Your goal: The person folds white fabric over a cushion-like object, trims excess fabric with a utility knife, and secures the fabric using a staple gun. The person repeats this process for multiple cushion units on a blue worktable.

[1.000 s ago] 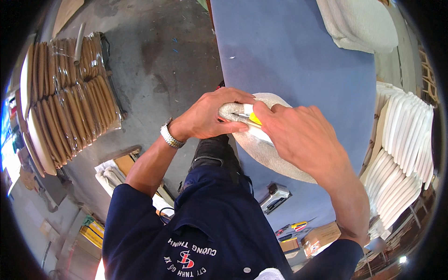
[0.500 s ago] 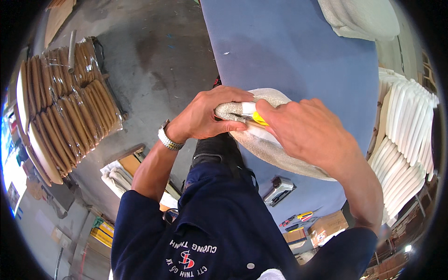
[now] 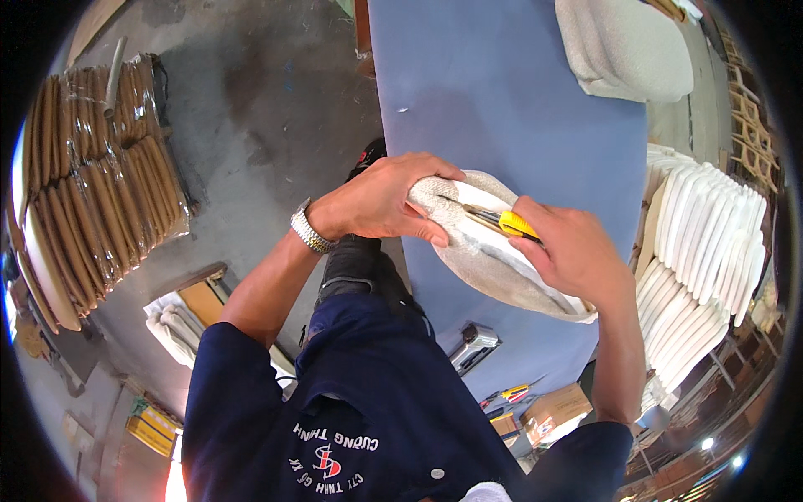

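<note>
My left hand (image 3: 386,199) grips the near end of a cream, fabric-covered cushion pad (image 3: 493,280), fingers over the top and thumb on the side. The pad stands tilted on its edge above the blue table, its white inner side showing between the fabric borders. In my right hand (image 3: 577,255) is a yellow utility knife (image 3: 517,226), its blade pointing left into the fold of fabric close to my left fingers. The tip of the blade is hard to make out against the cloth.
The blue tabletop (image 3: 510,100) carries more cream padded pieces (image 3: 623,50) at its far right and a staple gun (image 3: 474,347) close to me. Hand tools (image 3: 512,391) and a cardboard box (image 3: 556,412) lie nearby. White pads (image 3: 707,238) are stacked right, plastic-wrapped brown ones (image 3: 109,192) left.
My right hand has drawn back to the right with the knife, so more of its blade and the pad's fold show. The left hand keeps its grip.
</note>
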### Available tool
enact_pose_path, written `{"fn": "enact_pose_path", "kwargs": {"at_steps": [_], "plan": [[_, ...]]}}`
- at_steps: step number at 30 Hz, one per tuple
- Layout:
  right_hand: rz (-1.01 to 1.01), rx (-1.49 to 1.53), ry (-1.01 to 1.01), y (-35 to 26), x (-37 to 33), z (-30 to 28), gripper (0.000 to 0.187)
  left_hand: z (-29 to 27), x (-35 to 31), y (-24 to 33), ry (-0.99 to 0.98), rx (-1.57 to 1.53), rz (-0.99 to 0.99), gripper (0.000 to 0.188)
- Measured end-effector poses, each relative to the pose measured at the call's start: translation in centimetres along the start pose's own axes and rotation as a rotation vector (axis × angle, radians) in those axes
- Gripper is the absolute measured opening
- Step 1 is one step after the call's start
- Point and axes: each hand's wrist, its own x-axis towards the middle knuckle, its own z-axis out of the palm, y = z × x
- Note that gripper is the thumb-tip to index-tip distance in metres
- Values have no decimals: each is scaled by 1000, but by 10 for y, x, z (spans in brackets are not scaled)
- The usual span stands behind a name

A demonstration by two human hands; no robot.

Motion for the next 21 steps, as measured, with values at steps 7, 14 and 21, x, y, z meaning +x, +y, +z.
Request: {"fn": "enact_pose_path", "kwargs": {"at_steps": [7,14,21], "plan": [[84,129,303,-23,7,-6,34,-6,14,3,-33,-145,-77,76],[121,165,406,-42,39,26,28,-7,13,6,-13,-37,14,71],[276,423,704,-25,10,36,20,-6,0,5,-5,-29,-6,70]]}}
